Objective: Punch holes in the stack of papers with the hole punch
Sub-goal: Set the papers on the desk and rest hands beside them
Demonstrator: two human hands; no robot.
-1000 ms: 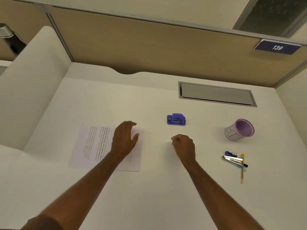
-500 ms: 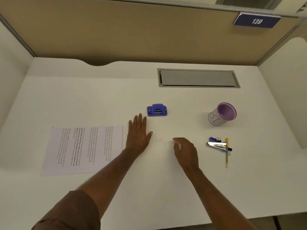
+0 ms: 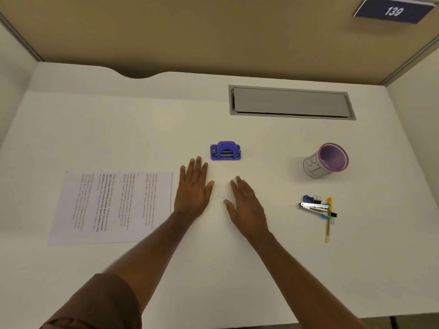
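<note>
The hole punch (image 3: 225, 151) is small and blue-purple, and it stands at the middle of the white bench (image 3: 118, 115). The printed stack of papers (image 3: 111, 207) lies flat on the left. The left hand (image 3: 193, 191) and the right hand (image 3: 245, 204) lie flat with straight fingers, holding nothing. Beige partition walls (image 3: 213, 32) surround the bench.

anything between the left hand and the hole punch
Nothing: in the head view only bare white desk separates the left hand from the blue hole punch. The fingertips stop just short of its near left corner.
</note>
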